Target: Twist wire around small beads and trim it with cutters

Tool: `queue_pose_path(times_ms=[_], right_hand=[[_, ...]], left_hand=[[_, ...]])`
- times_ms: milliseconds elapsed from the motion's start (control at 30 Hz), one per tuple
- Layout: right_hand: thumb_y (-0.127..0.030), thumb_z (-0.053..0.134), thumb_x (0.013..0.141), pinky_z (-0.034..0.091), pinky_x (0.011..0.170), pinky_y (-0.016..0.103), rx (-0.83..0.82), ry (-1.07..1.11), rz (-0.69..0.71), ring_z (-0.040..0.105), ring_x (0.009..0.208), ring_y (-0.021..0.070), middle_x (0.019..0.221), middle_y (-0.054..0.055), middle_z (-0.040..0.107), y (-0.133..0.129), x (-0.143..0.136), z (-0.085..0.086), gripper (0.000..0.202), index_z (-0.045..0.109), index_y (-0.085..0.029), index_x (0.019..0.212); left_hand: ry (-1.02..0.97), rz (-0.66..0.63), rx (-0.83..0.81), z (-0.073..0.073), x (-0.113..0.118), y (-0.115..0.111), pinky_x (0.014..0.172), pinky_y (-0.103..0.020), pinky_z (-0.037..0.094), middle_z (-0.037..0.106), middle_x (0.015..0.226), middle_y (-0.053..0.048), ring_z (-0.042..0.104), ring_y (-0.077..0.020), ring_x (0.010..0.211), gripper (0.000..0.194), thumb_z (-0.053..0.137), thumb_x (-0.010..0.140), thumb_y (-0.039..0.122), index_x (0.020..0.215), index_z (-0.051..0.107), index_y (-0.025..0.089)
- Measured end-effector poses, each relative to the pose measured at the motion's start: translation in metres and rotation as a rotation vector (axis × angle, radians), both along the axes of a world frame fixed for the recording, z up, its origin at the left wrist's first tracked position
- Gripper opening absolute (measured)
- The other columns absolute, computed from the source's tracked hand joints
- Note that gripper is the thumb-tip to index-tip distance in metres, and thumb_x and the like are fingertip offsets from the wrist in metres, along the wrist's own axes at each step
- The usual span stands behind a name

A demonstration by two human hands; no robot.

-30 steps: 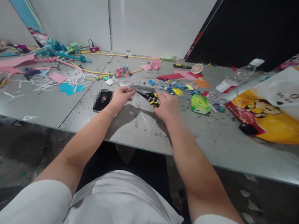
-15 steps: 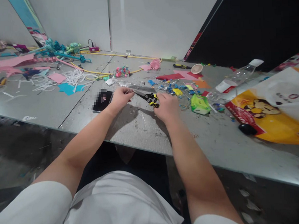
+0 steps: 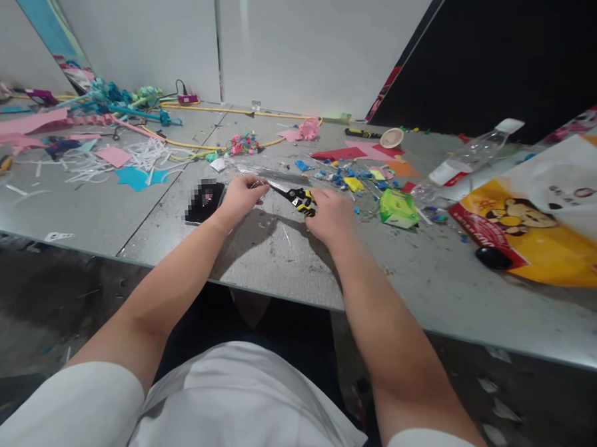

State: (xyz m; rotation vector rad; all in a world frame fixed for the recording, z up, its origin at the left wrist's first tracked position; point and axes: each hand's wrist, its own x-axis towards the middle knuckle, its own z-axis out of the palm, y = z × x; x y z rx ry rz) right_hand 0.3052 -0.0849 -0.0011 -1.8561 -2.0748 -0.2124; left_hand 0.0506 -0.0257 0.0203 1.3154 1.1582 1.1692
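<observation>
Right hand (image 3: 330, 212) wrapped around the black-and-yellow handles of the scissors (image 3: 297, 198), blades pointing left and away toward the other hand. Grip closed firm on the handles; whether the blades themselves stand open or shut, too small to tell. Left hand (image 3: 240, 194) pinching something thin and clear, a strip of plastic film (image 3: 266, 174) by the look of it, thumb and fingertips narrowed right down on its near end, just where the blade tips arrive. Held taut and low over the table (image 3: 280, 251), probably so the flimsy stuff does not flop away from the cut. Both wrists near the grey surface, forearms angled in from either side, steadying the work in the middle.

Just left of the left hand, a dark phone (image 3: 204, 200), lying flat and out of the blades' path. To the right of the scissors, a scatter of small coloured scraps (image 3: 349, 177) and a green box (image 3: 398, 208), close but not touching the hand. Further right, a clear bottle (image 3: 468, 156) on its side and a yellow printed bag (image 3: 544, 230). Far left, pink and blue paper (image 3: 115, 156) with white shreds, well apart from the cutting. Yellow cable (image 3: 199, 145) snaking along the back.
</observation>
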Motion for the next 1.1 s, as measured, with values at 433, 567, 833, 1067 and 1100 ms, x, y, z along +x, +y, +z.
queue_pose_path(times_ms=[433,567,833,1067,1100], right_hand=[[-0.018,0.084,0.097,0.063,0.103,0.043,-0.079,-0.001,-0.034,0.086,0.127,0.0412,0.142,0.021,0.093,-0.007,-0.002,0.009,0.061,0.092,-0.017,0.157],[-0.019,0.083,0.096,0.057,0.094,0.04,-0.115,-0.004,-0.015,0.084,0.122,0.0396,0.133,0.018,0.094,-0.008,0.0,0.015,0.044,0.095,-0.022,0.138],[-0.018,0.088,0.09,0.061,0.104,0.045,-0.077,0.005,0.017,0.083,0.125,0.0407,0.14,0.019,0.091,0.002,0.012,0.006,0.06,0.092,-0.02,0.149],[-0.017,0.086,0.089,0.061,0.124,0.059,0.075,0.011,0.037,0.08,0.143,0.0486,0.153,0.027,0.088,0.007,0.016,-0.003,0.08,0.085,-0.011,0.168],[-0.016,0.086,0.09,0.06,0.124,0.059,0.089,0.007,0.047,0.08,0.143,0.0486,0.153,0.027,0.088,0.007,0.015,-0.002,0.079,0.084,-0.011,0.168]], left_hand=[[0.095,-0.044,0.017,0.003,-0.003,0.003,0.07,-0.022,0.061,0.068,0.079,0.001,0.066,-0.0132,0.076,0.024,0.089,0.104,0.004,0.087,0.078,0.017],[0.128,-0.087,0.051,0.003,-0.007,0.007,0.069,-0.022,0.059,0.064,0.074,0.004,0.062,-0.0108,0.07,0.03,0.092,0.1,0.002,0.083,0.074,0.018],[0.096,-0.122,-0.016,0.003,-0.01,0.009,0.07,-0.024,0.057,0.066,0.076,0.003,0.065,-0.0116,0.071,0.027,0.092,0.099,-0.002,0.086,0.078,0.018],[-0.227,-0.079,-0.206,0.012,-0.006,0.001,0.093,-0.031,0.066,0.064,0.08,0.004,0.059,-0.0104,0.073,0.028,0.082,0.103,-0.011,0.104,0.083,0.016],[-0.257,-0.091,-0.227,0.014,-0.006,0.0,0.098,-0.033,0.067,0.063,0.078,0.004,0.058,-0.0108,0.074,0.03,0.08,0.103,-0.013,0.105,0.083,0.017]])
